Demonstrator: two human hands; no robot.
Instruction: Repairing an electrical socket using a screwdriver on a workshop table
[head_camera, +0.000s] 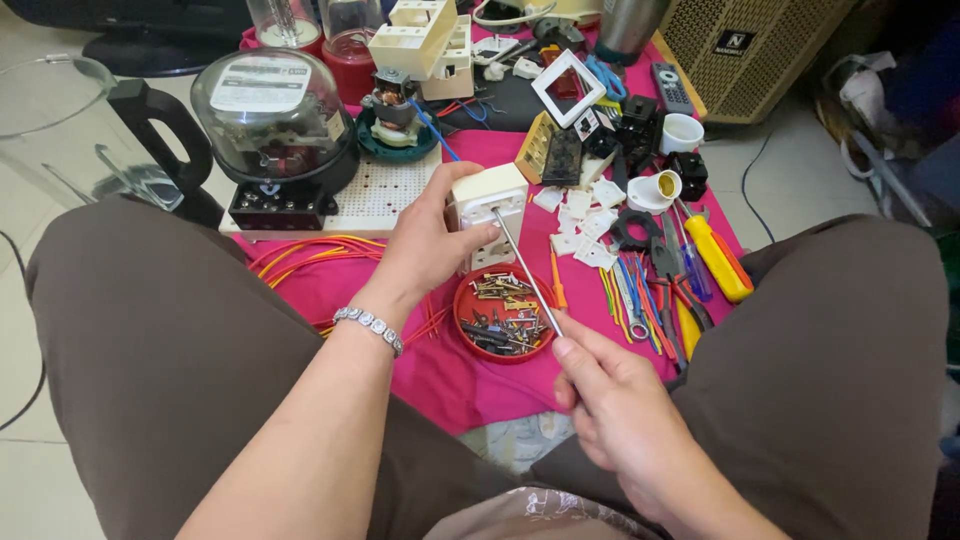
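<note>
The left hand (425, 250) is closed around a cream-white socket box (487, 215), thumb on its near side and fingers wrapped behind, holding it up just above the near edge of the pink cloth (440, 375) that carries the things. The right hand (625, 420) is closed on the lower end of a screwdriver (525, 275); its thin metal shaft slants up and to the left, and the tip meets the face of the socket box near its top. Whether the tip sits in a screw head is too small to tell.

Directly under the shaft, near the cloth's near edge, stands a round red dish (503, 315) filled with loose screws and small brass parts. To the left of it, orange wires (305, 255) lie spread across the cloth. Behind them, toward the far left corner, a glass-domed electricity meter (272, 115) stands on a white perforated board (385, 195).

Right of the socket box lie small white plastic pieces (585, 225), then a bundle of coloured wires (630, 300), pliers and a yellow-handled tool (715, 255) along the right edge. A white square frame (567, 88) and black sockets (640, 130) sit further back. The person's knees, in brown trousers, flank the cloth on both sides.
</note>
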